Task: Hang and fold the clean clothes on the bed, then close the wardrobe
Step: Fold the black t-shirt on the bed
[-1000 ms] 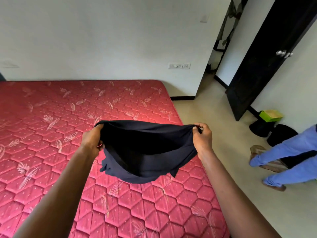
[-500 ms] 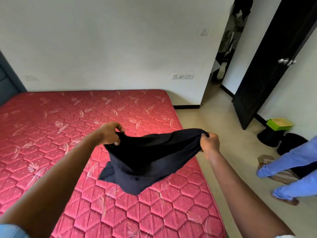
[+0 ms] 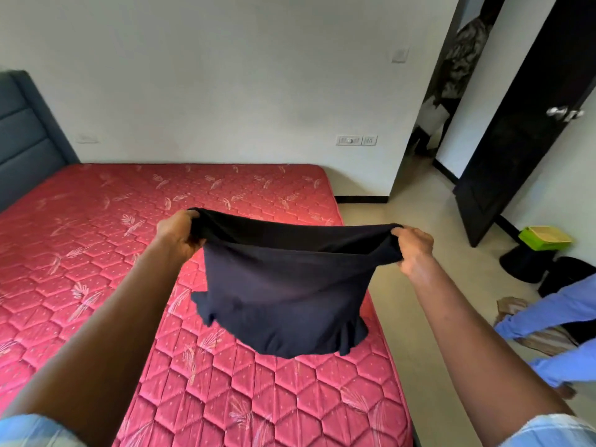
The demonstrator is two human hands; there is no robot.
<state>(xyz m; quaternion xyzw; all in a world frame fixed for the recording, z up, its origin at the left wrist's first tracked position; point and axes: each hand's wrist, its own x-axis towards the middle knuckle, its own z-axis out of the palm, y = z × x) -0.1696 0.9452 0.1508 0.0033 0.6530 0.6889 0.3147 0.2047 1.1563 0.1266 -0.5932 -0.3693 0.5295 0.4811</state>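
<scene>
L hand (image 3: 176,234) & R hand (image 3: 413,250) each gripped a top corner of dark cloth (image 3: 283,291) w/ curled fingers, cloth held up, stretched, over bed (image 3: 96,253), door (image 3: 522,124) at 2 o'clock

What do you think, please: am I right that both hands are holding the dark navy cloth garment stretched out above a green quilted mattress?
Only the colour is wrong: the quilted mattress is red, not green. The head view shows the left hand and the right hand holding the dark navy cloth garment stretched out above it.
</scene>
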